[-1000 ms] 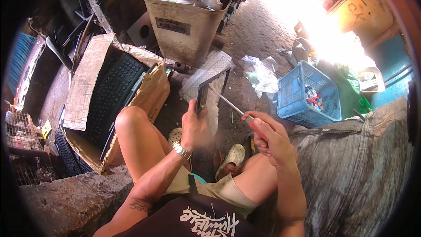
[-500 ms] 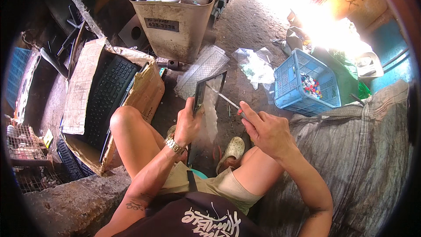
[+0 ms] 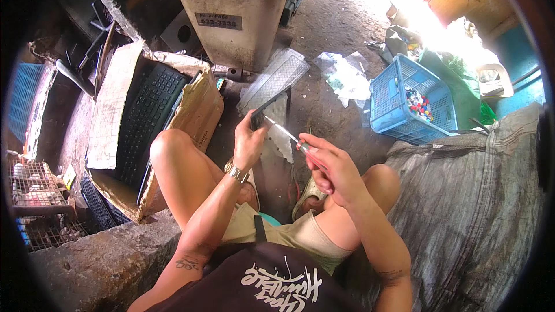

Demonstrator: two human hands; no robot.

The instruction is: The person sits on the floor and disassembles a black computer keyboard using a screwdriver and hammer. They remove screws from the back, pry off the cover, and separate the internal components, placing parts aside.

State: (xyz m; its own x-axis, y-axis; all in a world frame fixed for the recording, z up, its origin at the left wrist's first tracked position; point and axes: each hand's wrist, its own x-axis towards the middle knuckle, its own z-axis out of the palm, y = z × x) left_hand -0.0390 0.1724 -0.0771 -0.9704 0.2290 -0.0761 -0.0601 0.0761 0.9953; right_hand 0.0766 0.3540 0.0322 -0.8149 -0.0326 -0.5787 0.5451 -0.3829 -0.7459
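Observation:
My left hand [image 3: 248, 143] is closed round the edge of a thin, dark-framed flat panel [image 3: 273, 102], tilted up between my knees. Its face shows pale and translucent, and its lower part is hard to make out. In my right hand [image 3: 333, 169] is a screwdriver [image 3: 304, 147] with a grey and red handle. Its metal shaft points up and left, and the tip meets the panel close to my left fingers.
A torn cardboard box [image 3: 199, 107] holding black keyboards [image 3: 147, 101] stands at left. Beyond are a grimy bin [image 3: 245, 34] and a clear ribbed plastic piece [image 3: 280, 75]. At right sit a blue crate [image 3: 387, 110] with coloured bits and a large grey sack [image 3: 462, 196].
The panel has turned more edge-on. My right hand has shifted left and lower, and the screwdriver tip now touches nearer my left fingers.

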